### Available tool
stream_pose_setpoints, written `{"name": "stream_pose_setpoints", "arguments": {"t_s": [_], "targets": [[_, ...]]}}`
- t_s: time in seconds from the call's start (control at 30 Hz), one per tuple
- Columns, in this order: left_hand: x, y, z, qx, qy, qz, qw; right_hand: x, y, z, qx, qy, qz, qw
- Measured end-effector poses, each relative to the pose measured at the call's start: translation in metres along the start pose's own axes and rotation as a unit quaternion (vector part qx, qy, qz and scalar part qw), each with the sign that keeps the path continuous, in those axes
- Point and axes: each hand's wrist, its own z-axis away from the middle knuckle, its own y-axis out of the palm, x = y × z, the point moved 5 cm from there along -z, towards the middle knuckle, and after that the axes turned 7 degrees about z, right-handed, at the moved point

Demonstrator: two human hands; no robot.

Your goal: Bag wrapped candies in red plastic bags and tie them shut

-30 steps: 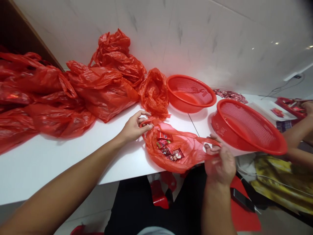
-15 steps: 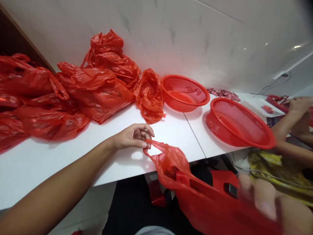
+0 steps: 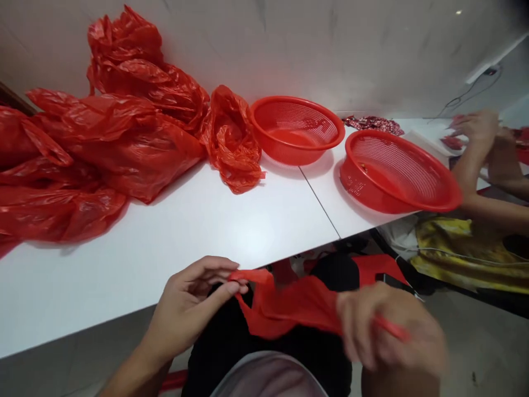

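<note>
A red plastic bag (image 3: 285, 306) stretches between my two hands, over my lap at the table's front edge. My left hand (image 3: 198, 298) pinches one end of it, a handle loop, between thumb and fingers. On the other side my right hand (image 3: 388, 325), smeared by motion, is closed round the bag's far end, and a red strip sticks out between its fingers. Whatever the bag holds, if anything, cannot be seen.
Several filled red bags (image 3: 124, 138) lie at the left on the white table (image 3: 198, 231). Toward the right stand two red baskets, a nearer one (image 3: 397, 176) and a farther one (image 3: 295, 132). Another person's hands (image 3: 483, 129) are at the far right, above a yellow cloth (image 3: 467, 253).
Both my hands have come closer together; the left one moved down and toward me off the table. The bag is now bunched over my lap. The view has shifted.
</note>
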Motion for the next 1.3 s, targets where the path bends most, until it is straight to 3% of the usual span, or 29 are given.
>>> {"name": "stream_pose_setpoints", "arguments": {"t_s": [0.07, 0.13, 0.2, 0.3, 0.47, 0.6, 0.73, 0.8, 0.9, 1.0, 1.1, 1.2, 1.3], "targets": [[0.017, -0.014, 0.011, -0.066, -0.028, 0.013, 0.997, 0.004, 0.015, -0.002, 0.13, -0.005, -0.068, 0.989], [0.028, -0.02, 0.021, -0.086, -0.045, 0.029, 0.995, 0.009, 0.021, -0.005, 0.181, -0.056, -0.142, 0.972], [0.032, -0.019, 0.028, -0.083, -0.043, 0.055, 0.994, 0.005, 0.025, -0.011, 0.167, -0.084, -0.184, 0.965], [0.03, -0.005, 0.033, -0.05, -0.043, 0.082, 0.994, -0.02, 0.039, -0.022, 0.116, -0.02, -0.14, 0.983], [0.019, 0.03, 0.03, 0.079, -0.015, 0.128, 0.988, -0.036, 0.065, -0.028, 0.045, -0.047, -0.261, 0.963], [0.015, 0.039, 0.021, 0.084, 0.046, 0.034, 0.995, -0.041, 0.092, -0.023, 0.118, 0.035, -0.129, 0.984], [0.005, 0.052, 0.015, 0.118, 0.203, -0.104, 0.966, -0.043, 0.12, -0.01, 0.226, 0.086, -0.031, 0.97], [-0.001, 0.061, 0.015, 0.142, 0.261, -0.145, 0.944, -0.044, 0.128, -0.006, 0.241, 0.083, 0.019, 0.967], [-0.009, 0.067, 0.012, 0.122, 0.302, -0.192, 0.926, -0.045, 0.13, -0.008, 0.237, 0.08, 0.054, 0.967], [-0.014, 0.072, 0.008, 0.111, 0.31, -0.213, 0.92, -0.046, 0.128, -0.012, 0.257, 0.062, 0.069, 0.962], [-0.012, 0.084, 0.011, 0.143, 0.299, -0.225, 0.916, -0.049, 0.13, -0.012, 0.261, 0.052, 0.059, 0.962], [-0.006, 0.091, 0.018, 0.158, 0.27, -0.234, 0.921, -0.055, 0.132, -0.01, 0.237, 0.05, 0.016, 0.97], [0.003, 0.084, 0.018, 0.128, 0.211, -0.261, 0.933, -0.061, 0.128, -0.01, 0.187, 0.049, 0.007, 0.981]]}}
